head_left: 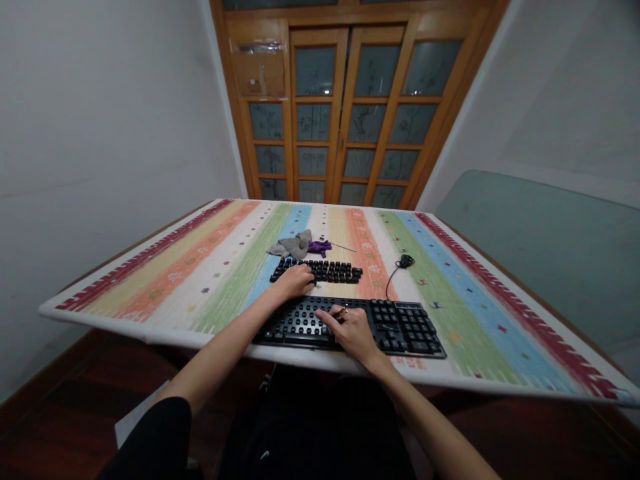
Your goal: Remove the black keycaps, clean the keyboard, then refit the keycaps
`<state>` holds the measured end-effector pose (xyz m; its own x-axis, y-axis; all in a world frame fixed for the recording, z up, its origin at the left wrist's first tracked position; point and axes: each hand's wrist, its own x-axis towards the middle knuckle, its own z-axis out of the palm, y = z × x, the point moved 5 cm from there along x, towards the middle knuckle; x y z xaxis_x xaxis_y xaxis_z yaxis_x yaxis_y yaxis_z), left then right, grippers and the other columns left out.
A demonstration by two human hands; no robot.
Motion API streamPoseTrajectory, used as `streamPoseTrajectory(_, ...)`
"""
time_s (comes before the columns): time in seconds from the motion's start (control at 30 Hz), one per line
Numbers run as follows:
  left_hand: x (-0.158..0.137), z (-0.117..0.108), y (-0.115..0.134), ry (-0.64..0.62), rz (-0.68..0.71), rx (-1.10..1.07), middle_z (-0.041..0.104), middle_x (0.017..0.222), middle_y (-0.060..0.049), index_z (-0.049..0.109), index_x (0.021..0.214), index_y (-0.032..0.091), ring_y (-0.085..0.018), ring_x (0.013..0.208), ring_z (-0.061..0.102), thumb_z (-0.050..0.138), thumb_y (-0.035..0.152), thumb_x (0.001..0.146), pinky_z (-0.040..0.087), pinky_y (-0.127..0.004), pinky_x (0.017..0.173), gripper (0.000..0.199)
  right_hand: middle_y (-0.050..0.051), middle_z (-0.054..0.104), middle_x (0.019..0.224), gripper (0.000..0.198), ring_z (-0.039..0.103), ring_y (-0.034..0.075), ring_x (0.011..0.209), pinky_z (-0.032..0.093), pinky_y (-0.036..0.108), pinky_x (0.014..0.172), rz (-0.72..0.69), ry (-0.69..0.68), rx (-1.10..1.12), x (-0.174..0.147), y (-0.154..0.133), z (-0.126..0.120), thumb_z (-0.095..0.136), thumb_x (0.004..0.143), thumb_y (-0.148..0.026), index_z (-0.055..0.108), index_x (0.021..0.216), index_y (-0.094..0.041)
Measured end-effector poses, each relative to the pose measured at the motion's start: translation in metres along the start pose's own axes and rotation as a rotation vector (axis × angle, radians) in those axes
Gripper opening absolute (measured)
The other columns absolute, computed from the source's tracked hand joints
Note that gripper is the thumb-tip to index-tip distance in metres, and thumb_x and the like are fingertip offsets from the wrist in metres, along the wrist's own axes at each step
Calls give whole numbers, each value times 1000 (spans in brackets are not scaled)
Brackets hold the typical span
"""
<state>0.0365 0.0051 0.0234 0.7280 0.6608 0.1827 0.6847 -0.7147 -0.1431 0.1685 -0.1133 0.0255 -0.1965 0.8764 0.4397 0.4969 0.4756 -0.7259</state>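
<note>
A black keyboard (400, 330) lies along the near edge of the table. Its main section shows bare switches (306, 319) without caps, while the number pad and the bottom row carry keys. Just beyond it, loose black keycaps (337, 271) stand in rows. My left hand (296, 281) rests at the near left part of these rows, fingers bent down and together; what they hold, if anything, is hidden. Over the bare switches is my right hand (354, 331), its fingers curled and thumb pointing left. Something small shows by its fingers, too small to name.
Behind the keycaps lie a grey cloth (293, 245), a purple cloth (320, 247) and a thin rod (344, 247). The keyboard's bundled cable (406, 261) lies right of them. A striped tablecloth (240, 267) covers the table. Wooden glazed doors (345, 120) stand beyond.
</note>
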Motion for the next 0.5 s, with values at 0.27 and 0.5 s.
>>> streamPoseTrajectory(0.27, 0, 3, -2, 15, -1, -6, 64, 84, -9, 70, 83, 13, -21, 88, 60, 57, 21, 89, 49, -31, 78, 17, -1, 58, 44, 55, 53, 12, 35, 38, 22, 41, 121, 13, 90, 0, 6, 2, 52, 89, -64, 52, 55, -21)
streamPoseTrajectory(0.5, -2, 2, -2, 20, 2, -27, 64, 85, -8, 69, 84, 14, -21, 89, 60, 56, 20, 89, 48, -30, 79, 15, -2, 57, 43, 54, 54, 12, 33, 38, 22, 40, 161, 14, 106, 0, 8, 3, 52, 89, -64, 53, 57, -21)
